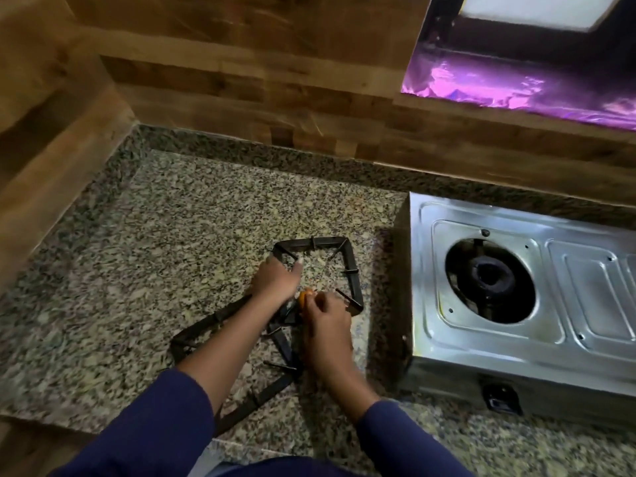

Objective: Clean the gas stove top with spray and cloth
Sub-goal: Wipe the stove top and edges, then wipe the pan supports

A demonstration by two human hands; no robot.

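A steel gas stove (481,342) stands at the right with its burner (490,275) bare, no grate on it. Two black square pan grates lie on the speckled granite counter (144,242) to its left: the far grate (344,259) and the near grate (213,320), overlapping at a corner. My left hand (275,280) rests on the far grate's left side, fingers around its bar. My right hand (327,325) is over the overlapping corner and pinches a small orange object (304,297), mostly hidden. No spray bottle or cloth shows.
Wood-panelled walls close the counter at the back and left. A shiny purple-lit metal panel (516,84) hangs above the stove. The stove's front carries a dark knob mount (500,399). Counter edge drops off at the lower left.
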